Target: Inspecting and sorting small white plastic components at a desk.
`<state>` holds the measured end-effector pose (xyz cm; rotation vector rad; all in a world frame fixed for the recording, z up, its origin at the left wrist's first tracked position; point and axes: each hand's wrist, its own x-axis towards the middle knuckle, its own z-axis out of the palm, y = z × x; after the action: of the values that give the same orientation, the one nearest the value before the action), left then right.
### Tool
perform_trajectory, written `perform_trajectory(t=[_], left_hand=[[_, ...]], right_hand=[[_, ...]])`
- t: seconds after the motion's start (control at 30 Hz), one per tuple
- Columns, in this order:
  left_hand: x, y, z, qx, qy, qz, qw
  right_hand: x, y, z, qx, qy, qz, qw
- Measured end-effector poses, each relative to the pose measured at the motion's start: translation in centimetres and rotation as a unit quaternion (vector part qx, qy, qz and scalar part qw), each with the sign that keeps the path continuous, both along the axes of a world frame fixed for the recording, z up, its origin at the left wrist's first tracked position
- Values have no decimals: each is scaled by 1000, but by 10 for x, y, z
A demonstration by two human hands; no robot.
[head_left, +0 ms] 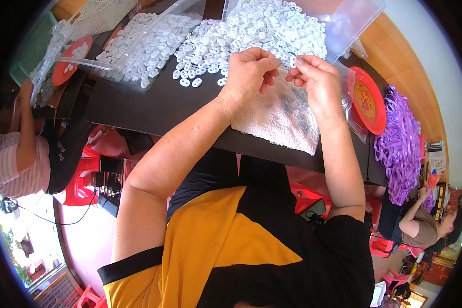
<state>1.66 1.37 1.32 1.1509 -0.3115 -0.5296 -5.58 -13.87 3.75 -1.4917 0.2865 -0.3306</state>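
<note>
Seemingly a two-handed handling step: right hand (317,77) pinches a small white oval plastic piece (292,61) near pale towelling cloth (272,126), left hand (249,69) curled beside it, grip unclear; next move likely needs steadiness.

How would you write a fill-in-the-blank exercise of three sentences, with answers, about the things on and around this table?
1. The right hand pinches a small oval piece whose colour is ____.
2. The heaped ribbons at the right end of the table are coloured ____.
3. Seen in the picture, the red plate near the ribbons lies to the ____ of the cloth.

Missing words: white; purple; right.
</note>
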Motion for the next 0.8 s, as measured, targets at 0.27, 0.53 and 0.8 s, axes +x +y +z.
perform_trajectory(t=[0.27, 0.53, 0.8], left_hand=[[3, 3, -1, -32, 42, 1, 999], [10, 1, -2, -134, 138, -11, 981], [-4, 1, 6, -153, 101, 21, 983]], right_hand=[[0, -1, -3, 34, 6, 24, 999], [5, 47, -23, -168, -62, 116, 977], [0, 58, -9, -86, -39, 84, 992]])
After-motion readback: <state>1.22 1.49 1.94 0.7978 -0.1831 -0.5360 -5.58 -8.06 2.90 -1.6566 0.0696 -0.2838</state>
